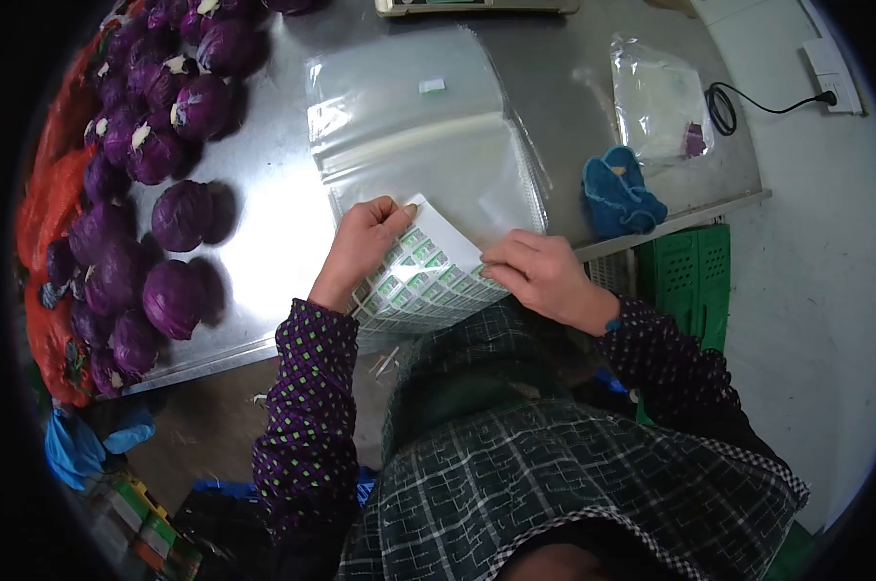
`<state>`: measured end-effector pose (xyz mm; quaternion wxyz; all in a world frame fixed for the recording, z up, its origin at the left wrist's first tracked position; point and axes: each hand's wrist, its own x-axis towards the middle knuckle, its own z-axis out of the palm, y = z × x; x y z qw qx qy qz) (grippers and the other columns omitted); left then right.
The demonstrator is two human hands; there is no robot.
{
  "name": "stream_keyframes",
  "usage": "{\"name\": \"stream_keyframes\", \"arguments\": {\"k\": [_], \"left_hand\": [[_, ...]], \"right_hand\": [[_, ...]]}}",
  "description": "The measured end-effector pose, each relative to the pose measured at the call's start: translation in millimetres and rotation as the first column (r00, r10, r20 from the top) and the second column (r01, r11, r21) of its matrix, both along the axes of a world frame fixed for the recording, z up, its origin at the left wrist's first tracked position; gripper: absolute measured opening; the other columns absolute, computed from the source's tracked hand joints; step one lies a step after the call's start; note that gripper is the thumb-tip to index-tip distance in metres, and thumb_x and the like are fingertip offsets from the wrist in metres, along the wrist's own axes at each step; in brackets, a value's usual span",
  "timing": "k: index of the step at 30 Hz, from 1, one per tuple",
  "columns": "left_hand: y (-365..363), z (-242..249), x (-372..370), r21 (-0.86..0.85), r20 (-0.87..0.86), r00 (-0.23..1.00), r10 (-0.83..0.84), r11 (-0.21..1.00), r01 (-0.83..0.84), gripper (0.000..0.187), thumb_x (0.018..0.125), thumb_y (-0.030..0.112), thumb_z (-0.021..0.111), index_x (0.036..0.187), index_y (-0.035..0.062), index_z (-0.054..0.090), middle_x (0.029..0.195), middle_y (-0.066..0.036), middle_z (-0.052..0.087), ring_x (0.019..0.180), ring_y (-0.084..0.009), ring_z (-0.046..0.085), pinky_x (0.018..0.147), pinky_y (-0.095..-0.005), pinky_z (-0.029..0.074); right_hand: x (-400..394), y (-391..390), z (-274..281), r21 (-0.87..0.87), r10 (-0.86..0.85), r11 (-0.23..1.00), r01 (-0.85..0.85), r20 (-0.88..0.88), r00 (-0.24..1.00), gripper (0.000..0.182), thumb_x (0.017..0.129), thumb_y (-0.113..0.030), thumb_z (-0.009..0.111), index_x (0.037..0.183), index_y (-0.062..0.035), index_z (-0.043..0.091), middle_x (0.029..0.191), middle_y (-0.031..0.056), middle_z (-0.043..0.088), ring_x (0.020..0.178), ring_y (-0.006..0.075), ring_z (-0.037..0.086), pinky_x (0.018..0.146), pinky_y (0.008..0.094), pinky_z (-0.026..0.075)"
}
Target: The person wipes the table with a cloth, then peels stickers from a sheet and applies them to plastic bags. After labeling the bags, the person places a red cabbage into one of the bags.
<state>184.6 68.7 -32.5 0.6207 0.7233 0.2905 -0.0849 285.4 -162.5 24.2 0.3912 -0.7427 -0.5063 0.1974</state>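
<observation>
A sheet of small green-and-white labels [423, 276] is held tilted at the table's front edge, its far part blank white. On its left side my left hand [362, 244] is closed, thumb on top near the blank strip. My right hand [546, 276] pinches at the sheet's right edge, fingertips together. Beyond the sheet lies a stack of clear plastic bags [414, 140], with one small label [432, 85] on the upper part. My hands overlap the near end of this stack in view.
Purple cabbages [183, 215] are piled on the table's left beside red net sacks [50, 223]. A blue cloth [620, 194] and a clear bag [659, 102] lie to the right. A scale [476, 8] stands at the back. A green crate [685, 286] is below the right edge.
</observation>
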Motion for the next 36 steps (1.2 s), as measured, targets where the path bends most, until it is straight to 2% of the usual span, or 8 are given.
{"name": "stream_keyframes", "arguments": {"k": [3,10,15,17,20,29,32,36], "left_hand": [[-2,7,1,0.044,-0.012,1.0,0.0,0.999,0.001,0.034,0.092,0.026,0.061,0.077,-0.0039,0.062,0.061,-0.001,0.054,0.058,-0.0074,0.045,0.054,-0.027,0.039],[-1,-2,-5,0.087,-0.004,0.999,-0.051,0.995,0.051,0.034,0.09,0.029,0.062,0.077,-0.0027,0.061,0.059,-0.007,0.055,0.057,-0.0099,0.048,0.055,-0.0303,0.042],[-7,2,-11,0.215,0.057,0.994,-0.09,0.974,0.076,0.03,0.093,0.023,0.061,0.075,-0.001,0.059,0.062,0.004,0.05,0.061,-0.004,0.042,0.055,-0.0245,0.038],[-7,1,-16,0.251,0.077,0.993,-0.092,0.965,0.07,0.031,0.09,0.029,0.063,0.08,-0.0009,0.061,0.059,-0.013,0.055,0.053,-0.0162,0.051,0.055,-0.0328,0.044],[-7,19,-22,0.138,0.059,0.984,-0.169,0.978,0.159,0.031,0.09,0.026,0.064,0.075,-0.0001,0.056,0.058,-0.015,0.053,0.051,-0.022,0.052,0.052,-0.0352,0.043],[-7,38,-36,0.249,0.166,0.923,-0.347,0.92,0.301,0.025,0.091,0.026,0.063,0.093,0.0014,0.065,0.063,-0.013,0.055,0.055,-0.0179,0.052,0.056,-0.0307,0.044],[-4,16,-38,0.148,0.098,0.988,-0.116,0.984,0.101,0.03,0.091,0.026,0.062,0.08,-0.0014,0.06,0.058,-0.01,0.052,0.052,-0.0182,0.049,0.054,-0.0334,0.042],[10,14,-26,-0.063,0.022,1.0,0.0,0.998,0.002,0.032,0.092,0.024,0.06,0.076,-0.0039,0.059,0.058,-0.002,0.05,0.056,-0.0075,0.043,0.053,-0.0278,0.04]], "right_hand": [[-2,0,4,0.051,-0.011,0.999,0.004,0.139,0.99,0.012,0.076,-0.007,0.07,0.086,-0.0023,0.065,0.079,0.0089,0.059,0.068,0.0245,0.062,0.061,0.0321,0.05],[63,42,-2,-0.211,-0.402,0.914,0.346,-0.569,0.717,0.011,0.076,-0.009,0.073,0.083,-0.0026,0.068,0.074,0.0077,0.064,0.071,0.0141,0.062,0.063,0.0275,0.048],[70,68,-48,-0.434,-0.309,0.804,0.406,0.279,0.909,0.036,0.07,-0.031,0.079,0.093,-0.0056,0.066,0.075,0.0101,0.065,0.068,0.0273,0.064,0.064,0.0381,0.049],[72,60,-38,-0.467,-0.296,0.78,0.416,0.309,0.904,0.041,0.068,-0.038,0.078,0.094,-0.0084,0.065,0.078,0.0099,0.064,0.079,0.033,0.063,0.069,0.0424,0.049],[43,57,-44,-0.07,0.097,0.995,-0.071,0.493,0.865,0.029,0.071,-0.031,0.074,0.086,-0.0089,0.064,0.08,0.0063,0.059,0.089,0.0285,0.057,0.075,0.0395,0.046],[72,83,-27,-0.421,-0.09,0.906,-0.046,-0.299,0.95,0.014,0.086,-0.015,0.06,0.076,-0.0056,0.06,0.074,0.0055,0.061,0.071,0.0157,0.059,0.069,0.0342,0.047],[142,102,-14,0.191,-0.325,0.889,0.417,-0.379,0.866,0.018,0.087,-0.019,0.065,0.081,-0.0039,0.058,0.08,0.0044,0.062,0.072,0.0127,0.058,0.066,0.0333,0.047],[52,62,14,-0.059,0.213,0.972,-0.226,-0.171,0.962,0.016,0.082,-0.009,0.066,0.087,-0.0033,0.052,0.071,0.0056,0.058,0.067,0.0134,0.055,0.063,0.0289,0.046]]}}
